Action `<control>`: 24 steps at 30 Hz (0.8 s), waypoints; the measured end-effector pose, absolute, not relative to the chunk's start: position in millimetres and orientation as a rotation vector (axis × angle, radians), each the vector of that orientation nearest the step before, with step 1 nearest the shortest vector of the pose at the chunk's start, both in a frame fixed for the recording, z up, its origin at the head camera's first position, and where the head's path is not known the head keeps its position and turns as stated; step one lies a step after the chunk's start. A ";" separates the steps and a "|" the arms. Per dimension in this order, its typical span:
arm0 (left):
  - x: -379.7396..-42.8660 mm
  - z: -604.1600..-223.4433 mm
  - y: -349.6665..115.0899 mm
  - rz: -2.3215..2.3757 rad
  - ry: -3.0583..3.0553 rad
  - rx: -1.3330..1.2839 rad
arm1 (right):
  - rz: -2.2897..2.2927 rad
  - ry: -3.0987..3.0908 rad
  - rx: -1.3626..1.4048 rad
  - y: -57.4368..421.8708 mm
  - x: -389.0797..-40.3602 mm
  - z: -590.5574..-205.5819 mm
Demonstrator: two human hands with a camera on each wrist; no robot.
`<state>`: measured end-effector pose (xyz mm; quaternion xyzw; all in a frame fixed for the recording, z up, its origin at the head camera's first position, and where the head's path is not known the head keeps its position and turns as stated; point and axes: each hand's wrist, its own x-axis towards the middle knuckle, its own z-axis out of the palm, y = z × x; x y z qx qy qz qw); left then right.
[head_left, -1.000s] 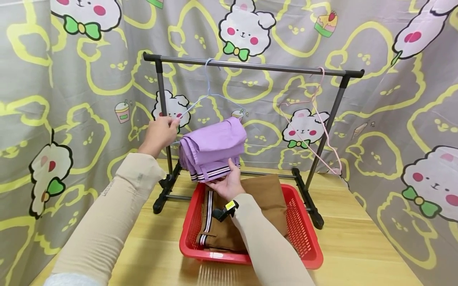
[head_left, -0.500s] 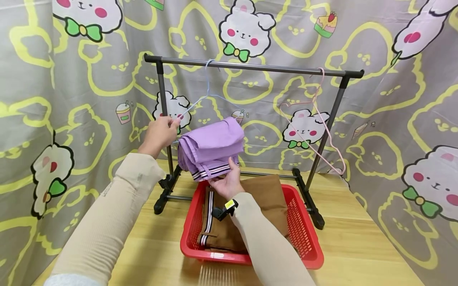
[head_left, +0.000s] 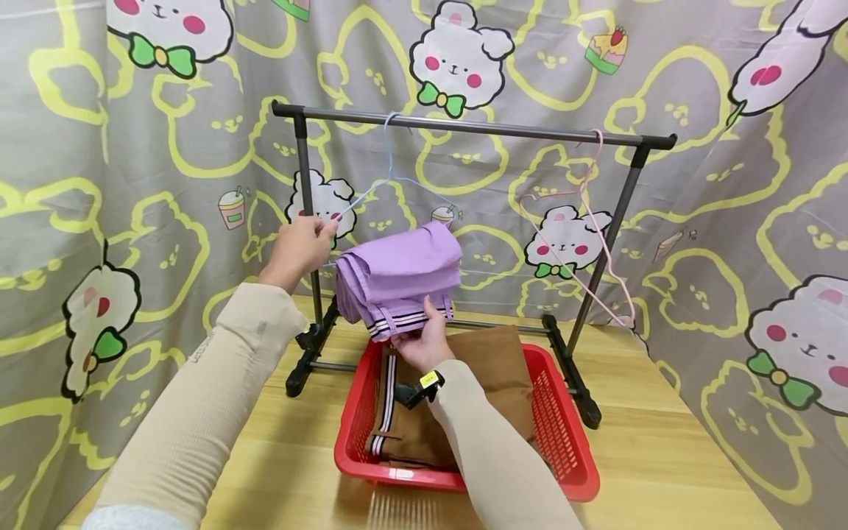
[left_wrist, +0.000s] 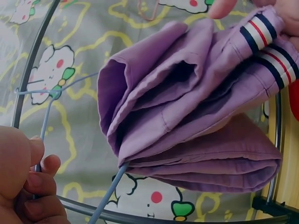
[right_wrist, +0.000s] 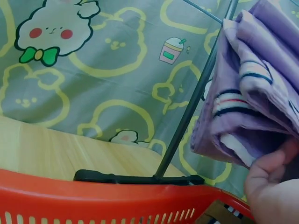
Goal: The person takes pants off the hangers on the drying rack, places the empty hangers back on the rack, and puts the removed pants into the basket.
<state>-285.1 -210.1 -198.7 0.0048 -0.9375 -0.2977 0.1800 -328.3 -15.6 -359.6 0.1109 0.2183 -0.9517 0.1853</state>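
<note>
Folded purple trousers (head_left: 397, 272) with a striped waistband lie over the lower bar of a blue wire hanger (head_left: 371, 193). That hanger hooks on the rail of a dark clothes rack (head_left: 497, 129). My left hand (head_left: 301, 246) pinches the hanger's left arm, its curled fingers (left_wrist: 42, 182) showing in the left wrist view. From below, my right hand (head_left: 427, 342) grips the trousers near the waistband, thumb in front. In the right wrist view the cloth hides part of the right fingers. The left wrist view shows the bar entering between the layers of cloth.
Beneath the trousers stands a red basket (head_left: 351, 412) holding brown folded clothing (head_left: 490, 368) with a striped band. A pink hanger (head_left: 599, 235) hangs at the rail's right end. The rack's black feet rest on the wooden table (head_left: 662, 456), and a patterned curtain (head_left: 490, 258) surrounds it.
The purple trousers shift slightly left, then back right, with the right hand at their lower edge. Both hands keep their hold. The head view shifts a little.
</note>
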 end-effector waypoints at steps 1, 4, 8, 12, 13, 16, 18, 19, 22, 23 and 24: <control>-285.2 -199.0 -210.2 -0.839 -2.648 0.013 | -2.664 0.647 0.313 -15.3 -327.0 -359.1; -284.5 -199.3 -210.1 -0.830 -2.643 0.013 | -2.604 0.756 0.329 -13.9 -325.2 -358.6; -283.1 -199.6 -210.3 -0.817 -2.649 -0.004 | -2.555 0.857 0.323 -12.5 -325.0 -355.9; -284.0 -200.6 -210.6 -0.816 -2.645 -0.013 | -2.567 0.738 0.207 -12.7 -326.8 -348.6; -284.4 -200.8 -210.5 -0.816 -2.646 -0.012 | -2.563 0.709 0.183 -13.2 -326.9 -345.7; -285.8 -201.0 -210.4 -0.804 -2.650 -0.011 | -2.522 0.708 0.161 -14.1 -326.4 -335.4; -286.5 -200.7 -210.5 -0.794 -2.655 -0.009 | -2.486 0.770 0.198 -14.6 -325.2 -326.7; -286.7 -200.5 -210.5 -0.792 -2.659 -0.008 | -2.468 0.805 0.222 -14.8 -324.6 -322.2; -286.9 -200.2 -210.5 -0.776 -2.670 -0.017 | -2.438 0.906 0.302 -15.8 -324.1 -309.7; -287.1 -200.1 -210.5 -0.771 -2.672 -0.025 | -2.439 0.938 0.332 -16.1 -324.0 -305.7; -287.5 -200.1 -210.3 -0.767 -2.673 -0.034 | -2.437 0.979 0.368 -16.4 -324.0 -302.0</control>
